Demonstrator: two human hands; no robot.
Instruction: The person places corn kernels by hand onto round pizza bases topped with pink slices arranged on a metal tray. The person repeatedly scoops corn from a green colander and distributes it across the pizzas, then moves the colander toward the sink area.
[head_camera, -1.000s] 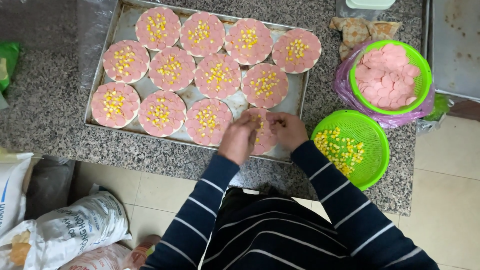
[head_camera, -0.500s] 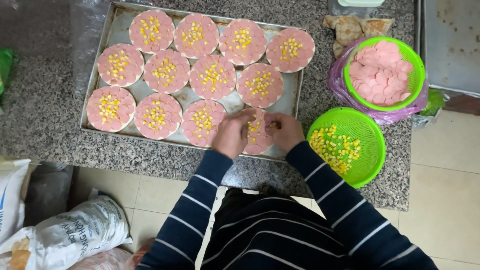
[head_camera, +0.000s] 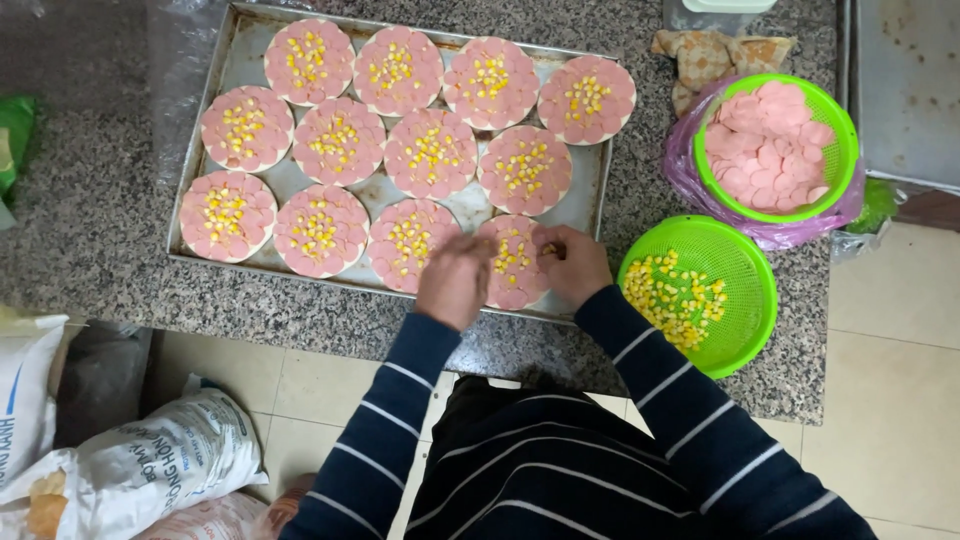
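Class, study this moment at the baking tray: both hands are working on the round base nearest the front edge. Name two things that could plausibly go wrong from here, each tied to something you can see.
1. The base under the left hand and right hand lies right against the tray's front rim, so corn kernels may roll onto the counter.
2. The corn basket sits close to the right forearm near the counter edge; a careless reach might knock it off.

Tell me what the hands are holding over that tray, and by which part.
The right hand seems to pinch a few yellow corn kernels in its fingertip grip. The left hand rests on the round pink sausage-topped base; whether it holds anything cannot be told.
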